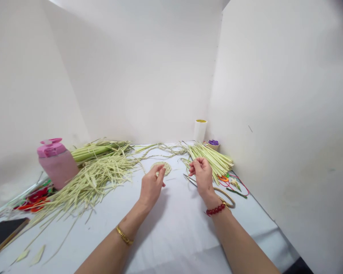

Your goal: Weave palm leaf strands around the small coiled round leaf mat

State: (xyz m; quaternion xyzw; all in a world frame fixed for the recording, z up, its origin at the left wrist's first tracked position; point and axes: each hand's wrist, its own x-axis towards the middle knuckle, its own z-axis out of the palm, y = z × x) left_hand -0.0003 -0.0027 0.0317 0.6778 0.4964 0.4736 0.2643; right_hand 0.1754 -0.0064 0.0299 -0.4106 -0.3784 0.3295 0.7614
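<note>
A small round coil of woven pale palm leaf (164,168) lies on the white table cover (171,243), just beyond my left hand (152,186). That hand hovers with its fingertips at the coil's near edge, and I see nothing gripped in it. My right hand (202,175) has its fingers drawn together, pinching a thin pale leaf strip (185,162). Under that hand lie long scissors (190,180) with gold-coloured handles (226,196). A bundle of green-white leaf strips (210,158) fans out to the right, and a heap of shredded strips (91,186) spreads to the left.
A pink bottle (57,163) stands left, beside green leaf stalks (94,151). A white roll (200,130) and a small bowl of purple items (213,144) stand at the back. Red and orange pieces lie at both sides; a dark board (4,234) sits front left. White walls enclose the table.
</note>
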